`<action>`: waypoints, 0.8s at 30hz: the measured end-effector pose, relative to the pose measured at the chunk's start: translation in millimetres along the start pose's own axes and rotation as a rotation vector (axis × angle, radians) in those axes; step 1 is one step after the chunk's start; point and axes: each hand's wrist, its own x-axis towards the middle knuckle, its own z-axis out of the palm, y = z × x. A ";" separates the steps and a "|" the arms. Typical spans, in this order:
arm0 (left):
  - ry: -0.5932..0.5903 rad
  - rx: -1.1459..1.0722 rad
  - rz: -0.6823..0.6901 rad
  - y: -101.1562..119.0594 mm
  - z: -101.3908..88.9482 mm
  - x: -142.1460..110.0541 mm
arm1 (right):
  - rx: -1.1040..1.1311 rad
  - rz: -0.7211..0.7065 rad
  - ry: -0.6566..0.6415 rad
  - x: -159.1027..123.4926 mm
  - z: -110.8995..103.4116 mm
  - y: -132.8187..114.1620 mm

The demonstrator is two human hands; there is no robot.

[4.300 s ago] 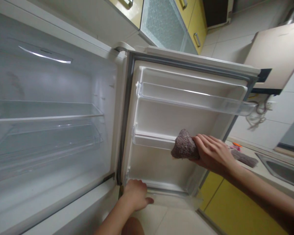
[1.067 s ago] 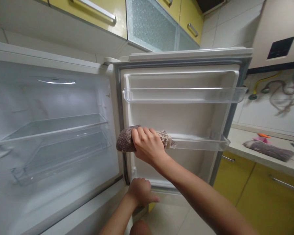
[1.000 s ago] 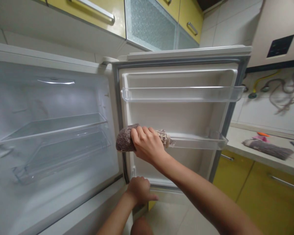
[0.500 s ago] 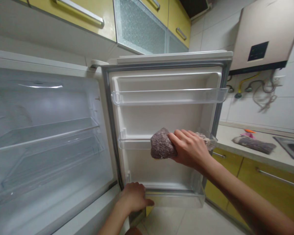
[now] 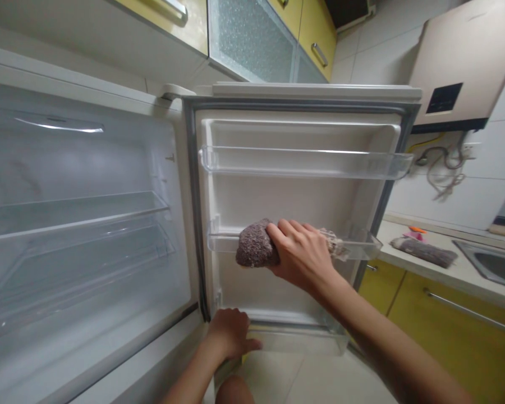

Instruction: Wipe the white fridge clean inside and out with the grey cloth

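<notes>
My right hand is closed round a bunched grey-brown cloth, which has a paler, frayed part showing past the knuckles. It holds the cloth against the clear middle door bin of the open refrigerator door. My left hand is at the door's lower hinge-side corner, its fingers curled over the end of the bottom bin and its thumb pointing right. The fingertips of that hand are hidden. A clear top bin spans the door above.
To the left is the lit refrigerator interior with a glass shelf. A second grey cloth lies on the counter, by a pink and orange item and a sink. A water heater hangs on the wall, cables below it.
The cloth in my right hand went to the hinge end of the middle bin, then right, and now slightly left again. My left hand has stayed at the door's lower corner. The view has shifted.
</notes>
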 end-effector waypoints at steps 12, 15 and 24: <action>0.000 0.011 -0.062 -1.7 -5.3 -3.7 | 0.122 -0.047 0.000 23.5 8.8 -35.4; -0.007 0.020 -0.078 -1.3 -4.1 -2.0 | 0.095 -0.030 -0.026 12.2 3.1 -18.5; 0.010 0.019 -0.063 -2.6 -2.2 -6.0 | -0.002 0.002 -0.024 -25.1 -10.1 32.6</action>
